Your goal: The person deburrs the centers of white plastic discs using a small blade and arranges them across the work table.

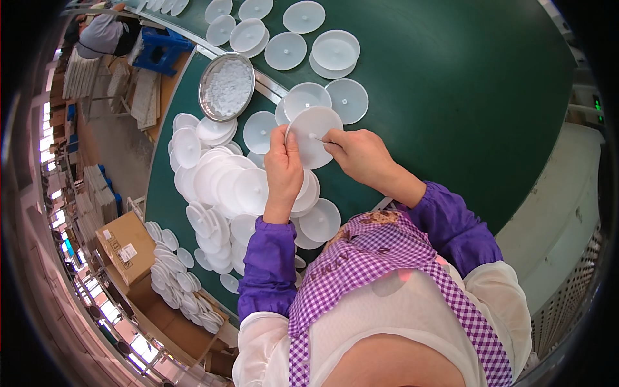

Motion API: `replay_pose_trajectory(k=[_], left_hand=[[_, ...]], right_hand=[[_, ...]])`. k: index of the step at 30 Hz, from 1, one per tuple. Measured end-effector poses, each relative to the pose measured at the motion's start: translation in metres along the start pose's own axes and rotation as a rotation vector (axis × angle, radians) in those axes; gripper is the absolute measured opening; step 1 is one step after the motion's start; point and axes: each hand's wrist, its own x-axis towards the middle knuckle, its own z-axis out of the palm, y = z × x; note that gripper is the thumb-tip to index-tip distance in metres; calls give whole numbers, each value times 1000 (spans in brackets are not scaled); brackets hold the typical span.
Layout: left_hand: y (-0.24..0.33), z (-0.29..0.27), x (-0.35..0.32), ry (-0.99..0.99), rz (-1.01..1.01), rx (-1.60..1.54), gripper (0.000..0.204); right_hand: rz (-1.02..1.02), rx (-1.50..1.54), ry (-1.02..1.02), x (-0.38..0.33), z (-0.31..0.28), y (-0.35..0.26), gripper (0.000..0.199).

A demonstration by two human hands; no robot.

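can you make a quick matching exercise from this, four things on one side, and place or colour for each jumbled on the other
Things
1. left hand
2. right hand
3. bowl
4. carton

Places and colours
A. silver, holding small white pieces
B. fingertips near the middle of the raised disc
C. brown, toward the left side of the picture
D. on the raised disc's left edge

Pairs: 1-D, 2-B, 3-A, 4-C
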Motion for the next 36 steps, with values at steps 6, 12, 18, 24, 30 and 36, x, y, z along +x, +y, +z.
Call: replay_pose_trajectory(k=[6,12,18,24,30,36], left_hand=[[0,37,-3,2,64,-35,18],[-12,69,13,-256,-21,-10,25],[-100,39,100,65,196,628,57],[-115,35,84,-340,-85,406,46],[-90,32,36,-297,361,287,24],[-32,27,27,-181,-115,51,18]], right_hand=[[30,-206,-22,4,-4,7,16],[210,-324,0,-3,-7,60,16],[260,-472,158,1,-48,84,20],[253,-179,134,-2,-33,75,21],[161,-24,34,-11,-17,57,22],[88,73,-27,-12,-6,33,23]])
